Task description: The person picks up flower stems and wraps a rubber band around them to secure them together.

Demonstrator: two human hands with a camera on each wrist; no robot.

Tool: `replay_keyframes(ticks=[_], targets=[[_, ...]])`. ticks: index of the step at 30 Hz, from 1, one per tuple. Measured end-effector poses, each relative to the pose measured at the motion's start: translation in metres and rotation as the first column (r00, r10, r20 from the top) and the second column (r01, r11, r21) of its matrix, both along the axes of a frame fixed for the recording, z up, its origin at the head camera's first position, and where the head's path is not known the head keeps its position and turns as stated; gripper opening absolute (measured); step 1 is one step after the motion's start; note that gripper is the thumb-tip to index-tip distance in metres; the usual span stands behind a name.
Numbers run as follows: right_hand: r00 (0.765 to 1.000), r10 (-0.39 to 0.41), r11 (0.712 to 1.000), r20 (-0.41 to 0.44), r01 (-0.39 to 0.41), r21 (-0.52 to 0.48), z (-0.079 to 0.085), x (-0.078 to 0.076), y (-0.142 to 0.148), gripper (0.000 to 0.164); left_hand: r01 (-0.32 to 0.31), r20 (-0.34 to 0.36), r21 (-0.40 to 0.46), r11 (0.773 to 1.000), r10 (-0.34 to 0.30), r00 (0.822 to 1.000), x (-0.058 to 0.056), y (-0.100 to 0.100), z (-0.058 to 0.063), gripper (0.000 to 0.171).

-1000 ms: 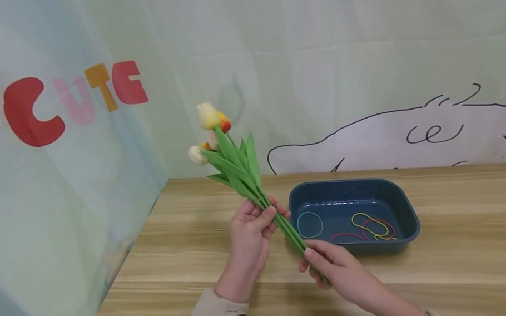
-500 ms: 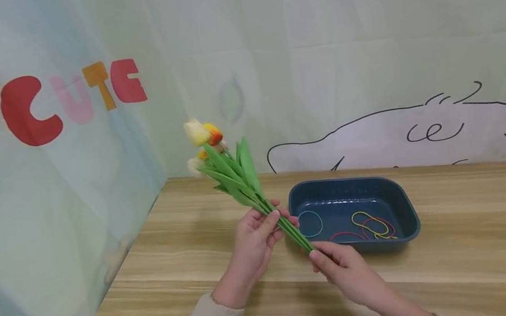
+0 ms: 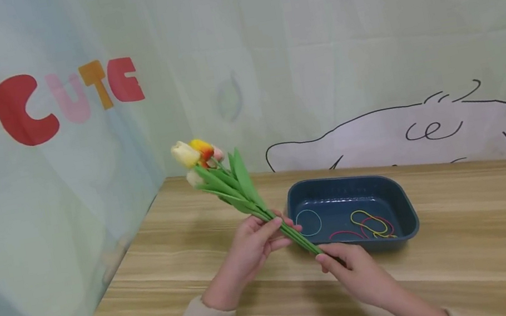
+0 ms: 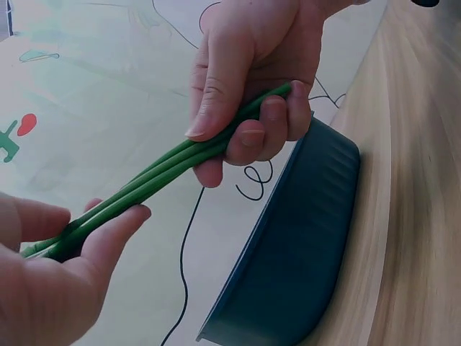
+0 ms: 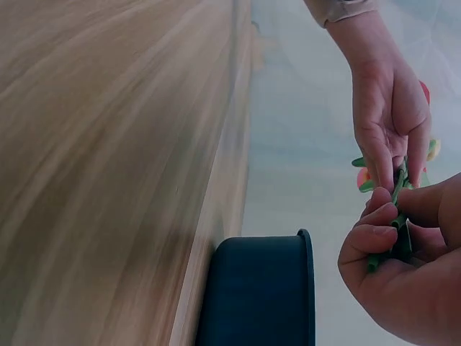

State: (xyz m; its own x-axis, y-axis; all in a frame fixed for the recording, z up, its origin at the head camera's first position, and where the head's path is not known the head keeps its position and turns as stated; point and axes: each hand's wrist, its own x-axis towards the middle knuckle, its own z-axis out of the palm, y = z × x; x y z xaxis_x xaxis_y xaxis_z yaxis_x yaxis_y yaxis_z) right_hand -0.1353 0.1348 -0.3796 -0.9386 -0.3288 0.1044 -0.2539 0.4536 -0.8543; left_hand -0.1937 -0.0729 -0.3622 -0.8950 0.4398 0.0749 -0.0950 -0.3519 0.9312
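A bunch of tulips (image 3: 223, 180) slants above the table, with white, orange-red and pink heads at the upper left and long green leaves. Partway along the green stems (image 4: 158, 176), my left hand (image 3: 254, 242) holds them between thumb and fingers. My right hand (image 3: 354, 273) grips the lower ends, its fingers curled round them in the left wrist view. From the right wrist view, cut stem ends stick out of the right hand (image 5: 410, 263), and the left hand (image 5: 389, 108) is farther along the bunch. Only bits of the flower heads show there.
Just behind the right hand, a dark blue basin (image 3: 405, 199) stands on the wooden table (image 3: 489, 229). Inside it lie a light blue rubber band (image 3: 309, 222), a yellow one (image 3: 362, 218) and red ones. Printed cloth (image 3: 306, 58) hangs at the back and left.
The tulip heads have swung down and to the left, so the bunch leans lower. My right hand has shifted slightly rightward with the stem ends; the left has slipped a little lower.
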Motion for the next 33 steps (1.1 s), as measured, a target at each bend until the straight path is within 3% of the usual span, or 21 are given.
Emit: replay_keyframes(ticks=[7, 15, 27, 33], targets=[[0.997, 0.072, 0.996, -0.018, -0.071, 0.046, 0.001, -0.004, 0.009, 0.025, -0.003, 0.035, -0.029, 1.0, 0.004, 0.999, 0.0, 0.0, -0.003, 0.026], [0.984, 0.178, 0.981, -0.013, -0.176, 0.086, 0.005, -0.009, 0.016, 0.022, -0.058, 0.019, -0.028, 0.998, 0.059, 0.998, 0.002, 0.002, -0.008, 0.017], [0.95, 0.313, 0.928, 0.025, -0.311, 0.206, 0.029, -0.017, 0.03, 0.041, -0.106, -0.009, 0.041, 0.994, 0.107, 0.994, 0.005, 0.005, -0.004, 0.011], [0.949, 0.315, 0.912, -0.034, -0.292, 0.287, 0.045, -0.024, 0.042, 0.051, -0.117, -0.019, 0.028, 0.993, 0.118, 0.993, 0.005, 0.004, -0.004, 0.011]])
